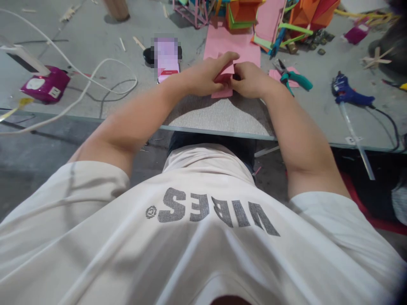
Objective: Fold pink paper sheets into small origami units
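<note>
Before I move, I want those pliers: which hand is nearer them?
Right. The right hand is just left of the pliers; the left hand is farther left, beyond the right hand.

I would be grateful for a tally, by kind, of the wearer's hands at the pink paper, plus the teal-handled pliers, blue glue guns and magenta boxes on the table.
Hands at the pink paper: 2 (left hand, right hand)
Teal-handled pliers: 1
Blue glue gun: 1
Magenta boxes: 2
Total: 6
</note>
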The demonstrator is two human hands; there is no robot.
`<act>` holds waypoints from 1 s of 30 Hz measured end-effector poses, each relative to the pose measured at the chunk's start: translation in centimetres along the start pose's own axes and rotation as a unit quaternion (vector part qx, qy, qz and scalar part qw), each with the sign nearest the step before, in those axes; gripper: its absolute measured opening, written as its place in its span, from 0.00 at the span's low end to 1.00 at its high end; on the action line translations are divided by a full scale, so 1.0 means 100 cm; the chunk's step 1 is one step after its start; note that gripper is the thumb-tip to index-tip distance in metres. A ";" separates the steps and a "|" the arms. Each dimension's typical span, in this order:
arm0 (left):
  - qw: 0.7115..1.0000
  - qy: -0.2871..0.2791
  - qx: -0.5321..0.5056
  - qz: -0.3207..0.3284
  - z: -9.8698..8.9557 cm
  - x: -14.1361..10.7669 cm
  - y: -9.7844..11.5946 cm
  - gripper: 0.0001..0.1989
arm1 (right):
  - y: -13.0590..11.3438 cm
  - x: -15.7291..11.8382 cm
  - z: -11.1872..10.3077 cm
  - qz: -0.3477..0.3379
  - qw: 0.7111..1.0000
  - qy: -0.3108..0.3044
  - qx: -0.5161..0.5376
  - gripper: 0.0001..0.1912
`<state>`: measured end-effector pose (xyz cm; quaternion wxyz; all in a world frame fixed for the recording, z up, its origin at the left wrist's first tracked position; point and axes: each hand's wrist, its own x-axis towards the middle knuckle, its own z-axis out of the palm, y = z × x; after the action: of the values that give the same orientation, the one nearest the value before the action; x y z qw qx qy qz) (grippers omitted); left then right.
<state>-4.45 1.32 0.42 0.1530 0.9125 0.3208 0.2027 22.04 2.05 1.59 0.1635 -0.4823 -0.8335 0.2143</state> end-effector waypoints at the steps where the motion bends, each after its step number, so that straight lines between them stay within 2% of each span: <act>1: 1.000 0.007 0.012 -0.026 -0.002 -0.001 0.007 0.46 | 0.001 0.001 0.000 0.002 1.000 -0.001 -0.003 0.38; 5: 0.998 -0.002 0.034 -0.046 -0.007 -0.004 0.024 0.46 | 0.001 0.000 0.001 -0.004 1.000 0.001 -0.008 0.37; 11: 0.999 0.000 0.028 -0.044 -0.007 -0.003 0.022 0.46 | -0.012 -0.008 -0.001 -0.001 0.999 -0.001 0.046 0.41; 19: 0.997 -0.010 0.063 -0.045 -0.009 -0.006 0.033 0.44 | -0.009 -0.005 -0.001 0.012 1.000 0.007 0.013 0.36; 25: 0.998 -0.015 0.061 -0.029 -0.006 -0.001 0.018 0.50 | -0.017 -0.015 -0.006 0.028 1.000 -0.010 -0.010 0.23; 30: 0.998 -0.015 0.047 -0.038 -0.003 0.003 0.001 0.52 | -0.018 -0.013 -0.006 0.016 0.999 -0.006 -0.038 0.21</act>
<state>-4.32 1.49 0.78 0.1226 0.9087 0.3619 0.1680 21.60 0.20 2.94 0.1368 -0.5002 -0.8342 0.1878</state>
